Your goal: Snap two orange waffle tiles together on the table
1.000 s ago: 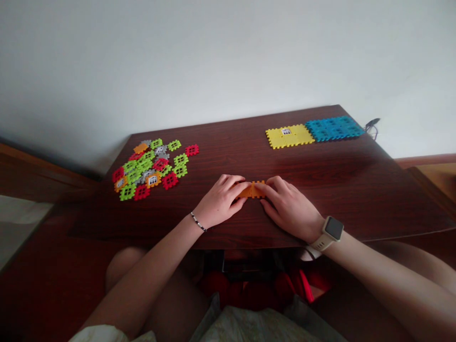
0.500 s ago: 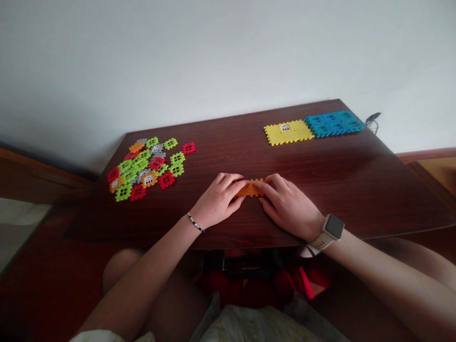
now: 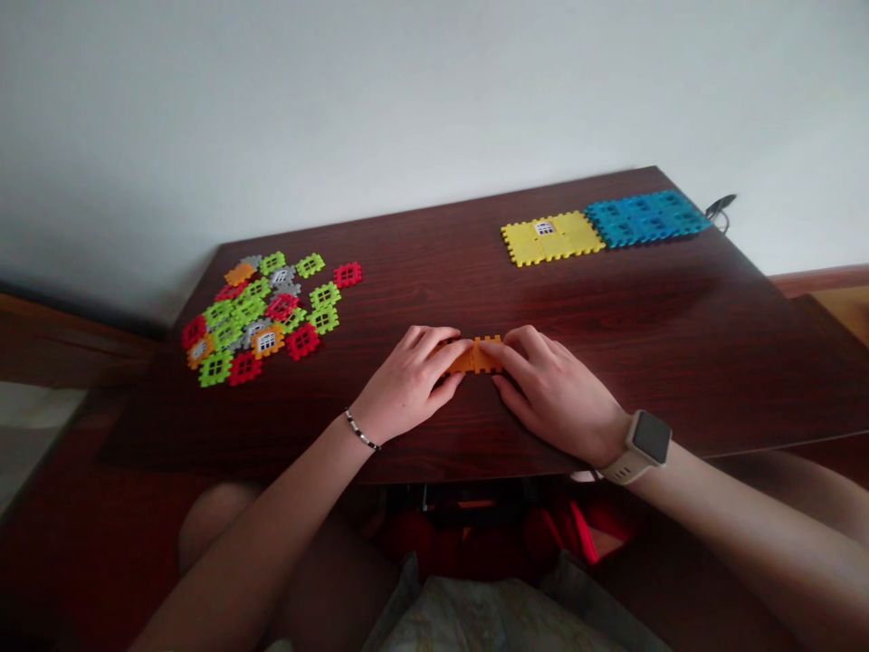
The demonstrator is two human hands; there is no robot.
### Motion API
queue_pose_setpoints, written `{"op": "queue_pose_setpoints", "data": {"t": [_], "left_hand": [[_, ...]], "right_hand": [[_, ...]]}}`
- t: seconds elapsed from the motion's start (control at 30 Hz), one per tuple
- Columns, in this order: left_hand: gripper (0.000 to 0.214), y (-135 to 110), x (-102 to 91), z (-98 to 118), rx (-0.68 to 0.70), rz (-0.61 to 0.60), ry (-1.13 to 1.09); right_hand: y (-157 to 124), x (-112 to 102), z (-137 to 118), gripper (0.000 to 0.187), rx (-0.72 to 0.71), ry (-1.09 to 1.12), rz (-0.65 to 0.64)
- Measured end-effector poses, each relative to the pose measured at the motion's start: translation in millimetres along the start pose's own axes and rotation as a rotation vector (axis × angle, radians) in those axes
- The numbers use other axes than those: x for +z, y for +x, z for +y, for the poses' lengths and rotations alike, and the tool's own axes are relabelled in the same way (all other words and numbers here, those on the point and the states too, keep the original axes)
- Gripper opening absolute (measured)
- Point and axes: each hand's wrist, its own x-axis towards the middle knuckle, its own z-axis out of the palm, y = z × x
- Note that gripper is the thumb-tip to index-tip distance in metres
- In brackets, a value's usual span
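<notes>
Two orange interlocking tiles [image 3: 481,356] with notched edges lie side by side on the dark wooden table [image 3: 421,272], close to its front edge. My left hand [image 3: 415,376] is closed on the left tile, thumb at the near side and fingers over the top, hiding much of it. From the other side my right hand [image 3: 553,385] grips the right tile, its index finger pressed on the surface. The seam between the two tiles shows in the gap between my hands; whether they are fully locked I cannot tell.
A loose pile of green, red, grey and orange window tiles [image 3: 245,312] covers the table's left part. At the back right a joined yellow panel [image 3: 553,239] with one white window touches a blue panel [image 3: 644,217]. A dark cable [image 3: 720,208] hangs behind the right corner.
My view has shifted slightly, so the pile and the panels appear moved outward. Both hands keep the same grip on the orange tiles, with barely any finger movement.
</notes>
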Motion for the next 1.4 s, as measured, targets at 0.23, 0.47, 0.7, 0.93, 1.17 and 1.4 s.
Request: {"op": "queue_pose_setpoints", "data": {"t": [0.23, 0.47, 0.7, 0.93, 1.17, 1.4], "left_hand": [[0.041, 0.2, 0.9, -0.5, 0.001, 0.002, 0.009], [0.041, 0.3, -0.1, 0.7, 0.000, 0.002, 0.007], [0.041, -0.1, -0.4, 0.1, -0.001, 0.000, 0.008], [0.040, 1.0, -1.5, 1.7, -0.001, -0.003, 0.017], [0.040, 0.9, -2.1, 2.1, -0.001, -0.003, 0.013], [0.040, 0.8, -1.7, 1.0, 0.001, -0.001, 0.014]], "right_hand": [[0.2, -0.8, -0.3, 0.035, -0.003, 0.006, 0.004], [0.1, -0.6, -0.1, 0.035, -0.004, 0.003, -0.004], [0.6, -1.0, -0.4, 0.037, -0.004, 0.013, -0.004], [0.2, -1.1, -0.8, 0.032, 0.003, 0.006, -0.004], [-0.2, -1.7, -0.9, 0.032, 0.001, 0.008, -0.006], [0.1, -1.8, -1.0, 0.033, 0.006, 0.009, -0.008]]}}
